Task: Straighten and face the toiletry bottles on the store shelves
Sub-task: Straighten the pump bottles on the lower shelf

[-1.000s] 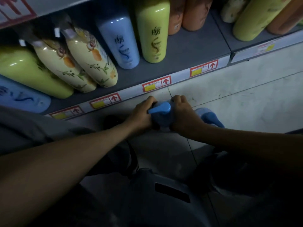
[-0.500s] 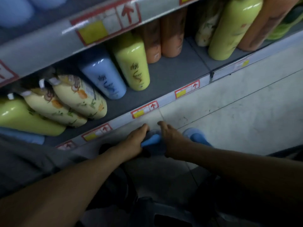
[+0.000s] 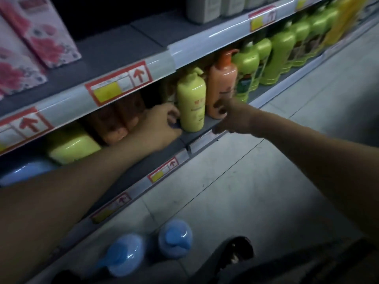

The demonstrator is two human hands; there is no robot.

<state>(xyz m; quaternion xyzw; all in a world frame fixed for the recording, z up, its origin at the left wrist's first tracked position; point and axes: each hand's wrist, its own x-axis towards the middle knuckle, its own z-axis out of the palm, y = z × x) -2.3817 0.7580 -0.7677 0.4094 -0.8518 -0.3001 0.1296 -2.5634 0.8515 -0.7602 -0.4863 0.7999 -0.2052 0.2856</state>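
Note:
A yellow pump bottle [image 3: 191, 103] stands upright at the front of the bottom shelf [image 3: 196, 138]. My left hand [image 3: 162, 125] reaches in from the left, and its curled fingers and thumb hold the bottle's lower left side. An orange pump bottle [image 3: 222, 87] stands just right of it. My right hand [image 3: 226, 114] is blurred; its fingers lie against the orange bottle's lower front, with the thumb spread low near the shelf edge. Two blue pump bottles [image 3: 125, 255] [image 3: 175, 238] stand on the floor below the shelf.
Green bottles [image 3: 274, 58] run in a row to the right. Orange [image 3: 114, 119], yellow-green [image 3: 71, 148] and blue [image 3: 24, 171] bottles lie tipped at the left of the shelf. Pink floral boxes [image 3: 37, 31] sit on the upper shelf [image 3: 127, 78]. Pale tiled floor [image 3: 266, 191] extends right.
Both hands have let go of the blue pump bottle on the floor and risen to the bottom shelf, now at the yellow and orange bottles. The view has swung up and right.

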